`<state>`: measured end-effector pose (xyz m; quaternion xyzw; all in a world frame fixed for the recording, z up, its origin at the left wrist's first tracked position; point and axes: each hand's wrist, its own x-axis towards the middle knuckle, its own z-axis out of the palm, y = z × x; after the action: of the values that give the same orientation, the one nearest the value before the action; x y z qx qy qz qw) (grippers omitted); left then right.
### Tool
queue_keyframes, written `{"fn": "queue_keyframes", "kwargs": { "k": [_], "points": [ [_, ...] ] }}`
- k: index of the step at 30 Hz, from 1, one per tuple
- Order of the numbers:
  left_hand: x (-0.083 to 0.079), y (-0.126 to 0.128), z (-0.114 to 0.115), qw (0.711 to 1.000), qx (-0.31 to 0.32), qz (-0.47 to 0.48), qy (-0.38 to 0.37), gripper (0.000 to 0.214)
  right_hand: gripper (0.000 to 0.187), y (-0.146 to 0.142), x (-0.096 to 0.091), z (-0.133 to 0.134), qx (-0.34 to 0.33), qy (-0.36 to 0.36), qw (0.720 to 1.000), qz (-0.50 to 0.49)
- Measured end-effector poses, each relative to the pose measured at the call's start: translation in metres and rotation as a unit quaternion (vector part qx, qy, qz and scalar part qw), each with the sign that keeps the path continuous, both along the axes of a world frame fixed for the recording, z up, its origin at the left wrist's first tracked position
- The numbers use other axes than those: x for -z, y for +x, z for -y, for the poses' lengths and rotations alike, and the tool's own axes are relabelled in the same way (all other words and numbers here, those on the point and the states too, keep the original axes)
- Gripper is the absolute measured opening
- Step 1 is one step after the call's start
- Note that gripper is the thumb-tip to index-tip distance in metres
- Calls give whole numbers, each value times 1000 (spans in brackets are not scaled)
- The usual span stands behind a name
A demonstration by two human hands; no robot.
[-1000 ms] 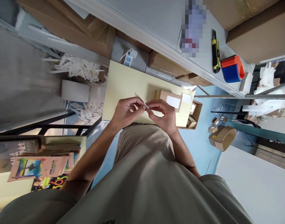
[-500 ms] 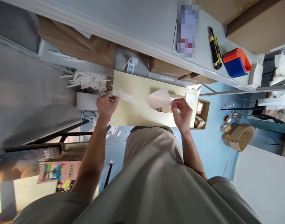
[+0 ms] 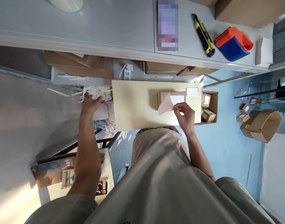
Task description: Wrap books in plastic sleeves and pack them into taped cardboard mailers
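My right hand (image 3: 185, 115) pinches the edge of a thin, pale translucent sheet (image 3: 165, 105) between thumb and fingertips. The sheet hangs over part of a small cardboard box (image 3: 167, 94) with a white label (image 3: 177, 99) on top. This box lies on a pale yellow board (image 3: 135, 107) in front of my body. Off the board's left end, my left hand (image 3: 89, 104) reaches out with fingers spread over a heap of white paper strips (image 3: 99, 93). Nothing shows in its grasp. A white card (image 3: 192, 91) rests at the board's right end.
An open carton (image 3: 216, 107) with small boxes adjoins the board's right end. Above, a grey shelf (image 3: 114, 28) carries a yellow-black utility knife (image 3: 204, 35) and a red-blue tape dispenser (image 3: 233, 43). Books and a rainbow-coloured cover (image 3: 68, 178) lie on a table lower left.
My left hand has moved left from the board to the strip heap and let go of its pale strip. My right hand still holds the sheet, now hanging lower across the box.
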<state>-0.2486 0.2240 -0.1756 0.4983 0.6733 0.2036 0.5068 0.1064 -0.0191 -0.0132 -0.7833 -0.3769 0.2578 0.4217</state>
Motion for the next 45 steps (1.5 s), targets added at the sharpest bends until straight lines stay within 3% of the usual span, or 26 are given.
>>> {"fn": "queue_keyframes", "kwargs": {
  "k": [1,2,5,8,11,23,27,31,37,45],
  "points": [
    [-10,25,15,996,-57,61,-36,57,21,4,1,2,3,5,1000,3],
    [-22,52,32,986,-60,141,-59,60,20,7,2,4,3,12,1000,7],
    [-71,133,95,941,43,306,-137,62,15,14,4,9,-14,29,999,21],
    [-111,195,146,909,84,364,-186,61,9,17,8,15,-51,36,998,28],
    [-128,230,173,914,51,359,-180,59,7,21,14,23,-90,35,995,20],
    [-113,286,210,948,-86,271,-141,44,9,69,47,52,-171,14,981,-86],
    [-110,299,218,956,-111,244,-122,44,22,110,52,68,-94,11,989,-114],
    [-112,310,224,959,-117,228,-124,45,36,155,72,75,9,-38,989,-144],
    [-113,330,237,954,-131,236,-130,40,44,178,108,76,2,-99,958,-268],
    [-107,342,247,961,-123,219,-119,40,49,190,118,83,16,-110,951,-288]
  ]
}}
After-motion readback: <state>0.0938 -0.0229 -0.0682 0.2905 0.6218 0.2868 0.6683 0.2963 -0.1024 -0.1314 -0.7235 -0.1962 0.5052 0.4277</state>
